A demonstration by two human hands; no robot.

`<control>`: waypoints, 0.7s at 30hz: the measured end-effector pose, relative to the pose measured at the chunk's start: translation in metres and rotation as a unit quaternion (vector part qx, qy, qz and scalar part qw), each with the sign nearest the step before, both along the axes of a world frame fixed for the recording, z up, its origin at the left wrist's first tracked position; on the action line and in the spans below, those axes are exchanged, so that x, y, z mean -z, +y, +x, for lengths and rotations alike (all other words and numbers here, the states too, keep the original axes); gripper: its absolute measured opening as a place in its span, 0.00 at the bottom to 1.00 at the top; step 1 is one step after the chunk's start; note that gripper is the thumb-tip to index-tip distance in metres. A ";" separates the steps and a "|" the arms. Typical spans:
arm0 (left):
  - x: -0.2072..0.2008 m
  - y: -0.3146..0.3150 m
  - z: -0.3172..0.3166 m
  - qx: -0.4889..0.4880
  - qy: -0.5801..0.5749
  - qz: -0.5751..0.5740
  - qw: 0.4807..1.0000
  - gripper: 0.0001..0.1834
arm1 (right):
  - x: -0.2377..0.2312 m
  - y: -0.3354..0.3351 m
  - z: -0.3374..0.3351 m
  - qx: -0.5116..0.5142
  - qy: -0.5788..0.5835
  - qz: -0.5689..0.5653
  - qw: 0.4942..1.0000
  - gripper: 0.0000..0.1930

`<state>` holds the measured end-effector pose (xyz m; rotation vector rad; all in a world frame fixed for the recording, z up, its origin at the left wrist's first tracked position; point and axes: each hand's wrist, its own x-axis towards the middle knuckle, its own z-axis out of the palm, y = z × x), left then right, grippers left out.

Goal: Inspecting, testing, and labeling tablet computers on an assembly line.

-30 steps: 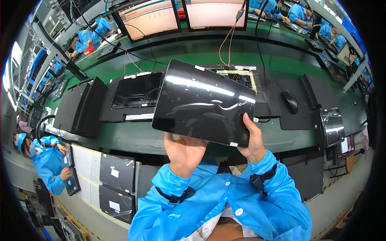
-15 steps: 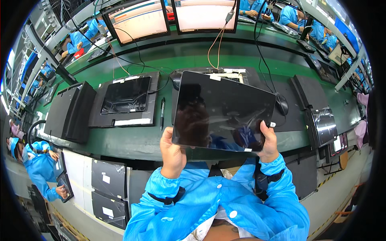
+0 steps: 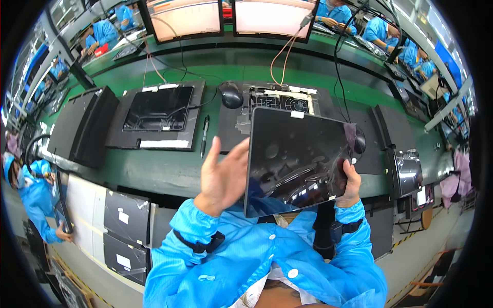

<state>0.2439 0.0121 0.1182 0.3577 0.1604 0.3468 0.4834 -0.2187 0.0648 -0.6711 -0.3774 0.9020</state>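
Observation:
A large black tablet [image 3: 295, 159] with a glossy, film-covered screen is held up over the front edge of the green bench. My right hand [image 3: 351, 182] grips its right edge, thumb on the front and fingers behind. My left hand [image 3: 222, 177] is open at the tablet's left edge, thumb and fingers apart; some fingertips reach behind the edge, so contact there cannot be made out. Behind the tablet lies a dark pad with a test pattern plate [image 3: 280, 102], partly covered by the tablet. Another tablet [image 3: 158, 109] rests on a black stand at the left, with a cable plugged in.
Between the stands lie a pen [image 3: 205, 136] and a black mouse [image 3: 230, 95]; another mouse [image 3: 360, 141] is at the right. A black foam box [image 3: 82, 126] stands far left. Two monitors [image 3: 275, 20] stand at the back. Co-workers in blue sit beyond and at the left.
My left hand has loosened from the tablet's left edge and opened. The tablet has shifted right and downward and tilted, uncovering a mouse and the pattern plate behind it.

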 end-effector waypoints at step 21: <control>0.000 0.035 0.035 0.014 0.050 0.065 0.996 0.27 | -0.030 0.016 0.031 -0.008 -0.093 -0.210 0.973 0.19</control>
